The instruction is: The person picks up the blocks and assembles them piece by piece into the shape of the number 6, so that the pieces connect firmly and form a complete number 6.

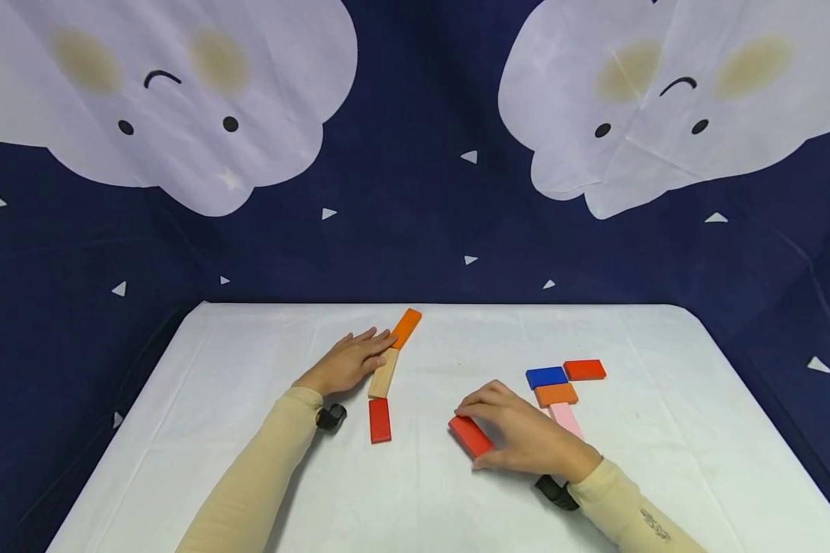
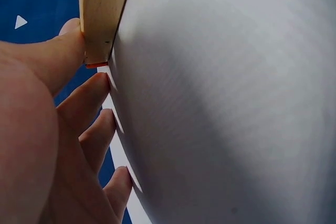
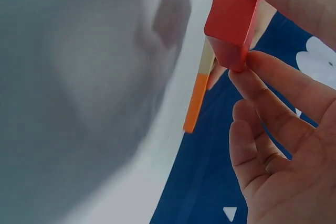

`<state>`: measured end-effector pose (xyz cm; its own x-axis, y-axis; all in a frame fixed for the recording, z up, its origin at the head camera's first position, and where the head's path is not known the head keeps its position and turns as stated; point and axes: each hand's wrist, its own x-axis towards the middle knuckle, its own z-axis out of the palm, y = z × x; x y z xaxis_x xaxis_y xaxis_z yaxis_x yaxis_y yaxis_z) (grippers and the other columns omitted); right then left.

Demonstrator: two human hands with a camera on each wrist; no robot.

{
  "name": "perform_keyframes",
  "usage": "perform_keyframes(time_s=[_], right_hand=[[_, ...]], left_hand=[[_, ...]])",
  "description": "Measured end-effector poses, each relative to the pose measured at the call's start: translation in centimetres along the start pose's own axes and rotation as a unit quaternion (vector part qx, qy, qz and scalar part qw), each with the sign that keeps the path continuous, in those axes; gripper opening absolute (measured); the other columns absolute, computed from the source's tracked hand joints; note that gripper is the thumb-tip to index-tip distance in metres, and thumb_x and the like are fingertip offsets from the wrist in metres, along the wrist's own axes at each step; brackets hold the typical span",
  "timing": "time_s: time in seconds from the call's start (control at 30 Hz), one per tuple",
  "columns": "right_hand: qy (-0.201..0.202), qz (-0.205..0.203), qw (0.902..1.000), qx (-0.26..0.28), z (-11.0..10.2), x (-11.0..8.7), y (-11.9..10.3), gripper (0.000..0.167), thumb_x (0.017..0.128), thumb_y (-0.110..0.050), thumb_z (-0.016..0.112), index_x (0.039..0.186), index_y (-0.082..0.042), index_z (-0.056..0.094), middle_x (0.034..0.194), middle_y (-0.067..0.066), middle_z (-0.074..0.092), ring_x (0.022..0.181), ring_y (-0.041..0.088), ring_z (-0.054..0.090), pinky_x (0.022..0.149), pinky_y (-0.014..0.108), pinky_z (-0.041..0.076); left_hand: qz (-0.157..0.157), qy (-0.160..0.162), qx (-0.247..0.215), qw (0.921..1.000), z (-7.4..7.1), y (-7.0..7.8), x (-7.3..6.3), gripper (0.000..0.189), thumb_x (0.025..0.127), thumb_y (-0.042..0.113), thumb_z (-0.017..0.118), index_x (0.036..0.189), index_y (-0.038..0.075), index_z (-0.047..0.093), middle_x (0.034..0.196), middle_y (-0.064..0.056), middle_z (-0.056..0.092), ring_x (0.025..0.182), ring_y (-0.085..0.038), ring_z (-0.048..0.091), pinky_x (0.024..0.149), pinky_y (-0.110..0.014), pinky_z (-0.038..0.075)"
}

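My left hand [image 1: 346, 362] lies with fingers extended along a row of blocks. Its fingertips touch the orange block [image 1: 406, 328], and its thumb touches the plain wooden block [image 1: 383, 374]. That wooden block [image 2: 105, 9] stands up close in the left wrist view. Below it in the row lies a red block [image 1: 380, 421]. My right hand [image 1: 529, 436] pinches another red block [image 1: 470, 435] between thumb and fingers, to the right of the row. The right wrist view shows this red block [image 3: 231, 9] held off the white surface, over its shadow.
Right of my right hand lie a blue block [image 1: 546, 377], a red block [image 1: 585, 370], a darker orange block [image 1: 556, 395] and a pink block [image 1: 566, 418], partly covered by the hand. A dark blue cloth [image 1: 415, 230] hangs behind the white table [image 1: 249, 346].
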<state>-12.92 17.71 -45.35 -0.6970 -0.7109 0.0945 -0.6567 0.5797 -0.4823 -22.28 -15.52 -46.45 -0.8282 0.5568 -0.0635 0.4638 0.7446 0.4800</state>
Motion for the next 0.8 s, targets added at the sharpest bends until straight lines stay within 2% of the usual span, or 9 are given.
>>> perform_keyframes(time_s=[0.4,0.57,0.8], right_hand=[[-0.027,-0.028,0.9992,0.000,1.2,2.1,-1.8,0.060,0.077,-0.037,0.089,0.128,-0.015,0.067,0.130,-0.011,0.059,0.122,0.010,0.046,0.105,0.033,0.046],[-0.042,-0.033,0.9986,0.003,1.4,2.7,-2.7,0.059,0.077,-0.035,0.089,0.129,-0.014,0.067,0.130,-0.010,0.059,0.123,0.010,0.046,0.105,0.031,0.045],[-0.044,-0.068,0.9967,-0.008,2.2,3.4,-3.4,0.059,0.076,-0.034,0.089,0.128,-0.015,0.068,0.130,-0.010,0.060,0.123,0.010,0.047,0.106,0.029,0.043]], left_hand=[[-0.013,-0.005,-0.002,0.9999,0.3,-0.1,0.2,0.053,0.107,0.030,0.048,0.156,0.013,0.037,0.160,-0.009,0.035,0.151,-0.031,0.024,0.120,-0.060,0.012],[-0.008,-0.003,-0.003,1.0000,0.3,-0.3,0.2,0.053,0.107,0.029,0.048,0.156,0.013,0.038,0.160,-0.010,0.036,0.150,-0.033,0.025,0.120,-0.061,0.013],[-0.001,0.001,0.001,1.0000,0.3,-0.4,0.2,0.052,0.107,0.029,0.048,0.156,0.013,0.039,0.159,-0.011,0.036,0.150,-0.034,0.026,0.119,-0.062,0.015]])
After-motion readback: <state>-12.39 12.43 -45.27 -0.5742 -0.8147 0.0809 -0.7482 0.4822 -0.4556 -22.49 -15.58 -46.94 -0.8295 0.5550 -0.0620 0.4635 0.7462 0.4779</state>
